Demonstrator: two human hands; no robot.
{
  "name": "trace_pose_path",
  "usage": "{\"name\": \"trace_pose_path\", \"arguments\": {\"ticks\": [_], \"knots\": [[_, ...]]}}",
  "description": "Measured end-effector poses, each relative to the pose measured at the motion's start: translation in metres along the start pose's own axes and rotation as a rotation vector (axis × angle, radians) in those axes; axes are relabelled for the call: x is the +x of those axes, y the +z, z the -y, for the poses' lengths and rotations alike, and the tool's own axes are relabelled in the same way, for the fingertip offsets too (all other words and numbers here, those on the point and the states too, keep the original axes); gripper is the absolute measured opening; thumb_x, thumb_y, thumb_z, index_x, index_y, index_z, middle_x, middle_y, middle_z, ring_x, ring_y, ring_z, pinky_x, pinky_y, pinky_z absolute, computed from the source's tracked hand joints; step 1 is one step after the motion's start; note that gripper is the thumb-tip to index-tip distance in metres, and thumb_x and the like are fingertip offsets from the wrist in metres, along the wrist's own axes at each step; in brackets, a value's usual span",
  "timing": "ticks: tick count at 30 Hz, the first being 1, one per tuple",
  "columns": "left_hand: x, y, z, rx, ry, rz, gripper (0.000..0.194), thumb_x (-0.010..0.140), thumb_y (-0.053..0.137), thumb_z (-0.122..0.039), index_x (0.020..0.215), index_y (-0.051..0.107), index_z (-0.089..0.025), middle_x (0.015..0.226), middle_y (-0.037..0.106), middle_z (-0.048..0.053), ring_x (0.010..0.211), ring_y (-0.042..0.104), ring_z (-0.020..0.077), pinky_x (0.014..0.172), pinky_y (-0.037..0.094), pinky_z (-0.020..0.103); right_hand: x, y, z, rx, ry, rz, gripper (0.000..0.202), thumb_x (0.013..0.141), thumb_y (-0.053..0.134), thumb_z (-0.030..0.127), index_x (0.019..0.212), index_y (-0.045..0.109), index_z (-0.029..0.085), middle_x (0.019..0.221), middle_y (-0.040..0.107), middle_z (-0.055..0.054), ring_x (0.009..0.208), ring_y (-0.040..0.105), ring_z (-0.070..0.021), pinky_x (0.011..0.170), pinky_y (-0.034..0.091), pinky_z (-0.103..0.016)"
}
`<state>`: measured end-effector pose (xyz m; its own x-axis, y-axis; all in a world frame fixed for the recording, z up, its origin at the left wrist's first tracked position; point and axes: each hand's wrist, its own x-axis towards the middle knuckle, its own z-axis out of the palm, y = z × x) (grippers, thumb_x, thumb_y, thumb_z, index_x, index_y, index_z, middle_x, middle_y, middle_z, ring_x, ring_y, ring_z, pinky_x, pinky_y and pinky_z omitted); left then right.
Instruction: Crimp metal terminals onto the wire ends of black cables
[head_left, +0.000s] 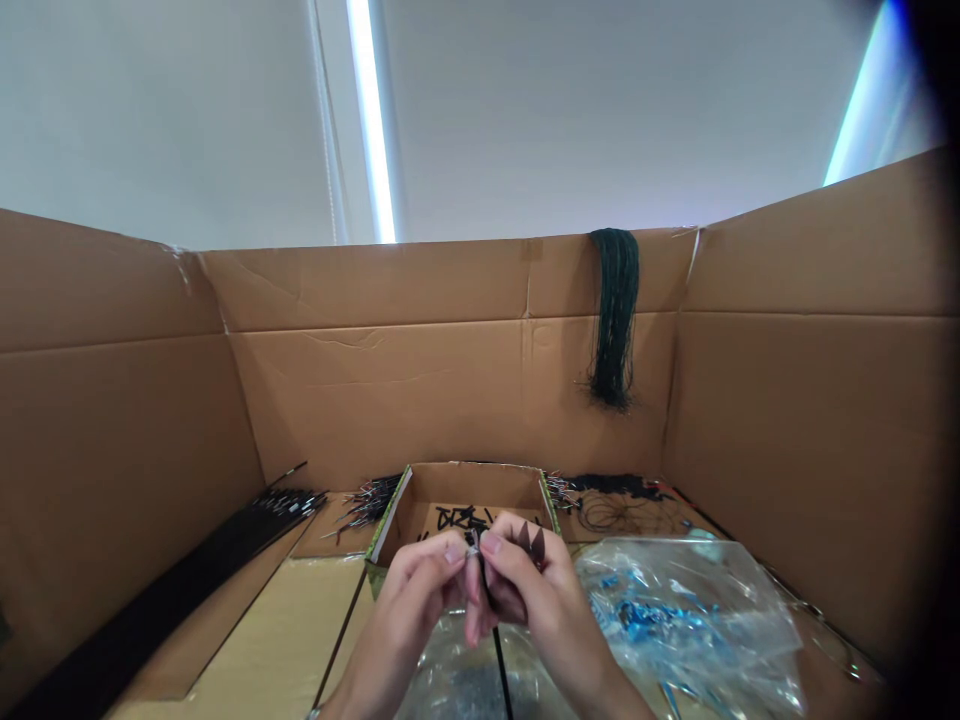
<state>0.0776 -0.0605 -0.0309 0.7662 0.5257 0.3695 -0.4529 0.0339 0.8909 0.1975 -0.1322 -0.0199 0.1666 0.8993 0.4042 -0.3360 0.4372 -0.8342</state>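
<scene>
In the near middle, left hand (409, 600): curled inward, thumb and finger pinched at the upper end of a black cord (502, 672), where a small grey bit shows, too tiny for me to make out.
Right hand (538, 590): gripping the same cord just beside the left, fingers bent; dark pointed pieces (531, 541) stick up between them.
Black cord: held between the two hands, its lower part running down to the near edge over clear plastic (457, 672).
Small box (384, 530): just beyond the hands, green-edged, with short black pieces (459, 518) on its floor.
Left side: a long black bundle (187, 590) lying slantwise, pale at its far tips; a silver-ended bunch (369, 502) beside the box.
Right side: a clear bag (739, 570) with blue bits (637, 618) near; a black heap (619, 487) farther off.
Far wall (420, 390): brown cardboard, dark green threads (616, 310) hanging over its top, toward the right.
</scene>
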Motion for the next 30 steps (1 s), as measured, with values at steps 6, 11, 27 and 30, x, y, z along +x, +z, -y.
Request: {"name": "trace_pose_path", "arguments": {"ticks": [6, 11, 27, 30], "knots": [[0.000, 0.001, -0.002, 0.154, -0.038, -0.054, 0.047, 0.101, 0.048, -0.043, 0.066, 0.059, -0.013, 0.056, 0.054, 0.001, 0.058, 0.053, 0.0118, 0.066, 0.040, 0.024, 0.000, -0.003, -0.007, -0.025, -0.003, 0.001, 0.042, 0.090, 0.064, 0.050, 0.071, 0.046, 0.017, 0.056, 0.038, 0.007, 0.044, 0.040, -0.0061, 0.043, 0.038, -0.017], [-0.001, 0.005, -0.005, 0.105, -0.040, -0.048, 0.041, 0.100, 0.051, -0.040, 0.068, 0.056, -0.014, 0.061, 0.053, 0.001, 0.061, 0.052, 0.0128, 0.070, 0.045, 0.026, 0.001, -0.004, -0.004, -0.035, -0.044, 0.067, 0.040, 0.095, 0.059, 0.046, 0.072, 0.049, 0.016, 0.053, 0.039, 0.007, 0.042, 0.036, -0.0037, 0.043, 0.035, -0.015], [-0.002, 0.014, -0.007, 0.124, -0.008, -0.089, 0.041, 0.100, 0.050, -0.037, 0.067, 0.056, -0.014, 0.066, 0.051, 0.002, 0.063, 0.053, 0.0140, 0.064, 0.047, 0.025, -0.007, 0.000, 0.003, -0.418, -0.299, -0.123, 0.016, 0.098, 0.057, 0.030, 0.088, 0.063, 0.019, 0.072, 0.055, 0.002, 0.054, 0.055, -0.0063, 0.049, 0.044, -0.017], [0.000, 0.014, -0.008, 0.091, -0.037, -0.102, 0.040, 0.099, 0.050, -0.039, 0.069, 0.058, -0.013, 0.068, 0.051, 0.003, 0.064, 0.054, 0.0145, 0.064, 0.049, 0.026, -0.005, 0.002, 0.004, -0.422, -0.339, -0.152, 0.018, 0.098, 0.056, 0.029, 0.084, 0.061, 0.019, 0.068, 0.055, 0.003, 0.054, 0.054, -0.0056, 0.051, 0.043, -0.016]]}}
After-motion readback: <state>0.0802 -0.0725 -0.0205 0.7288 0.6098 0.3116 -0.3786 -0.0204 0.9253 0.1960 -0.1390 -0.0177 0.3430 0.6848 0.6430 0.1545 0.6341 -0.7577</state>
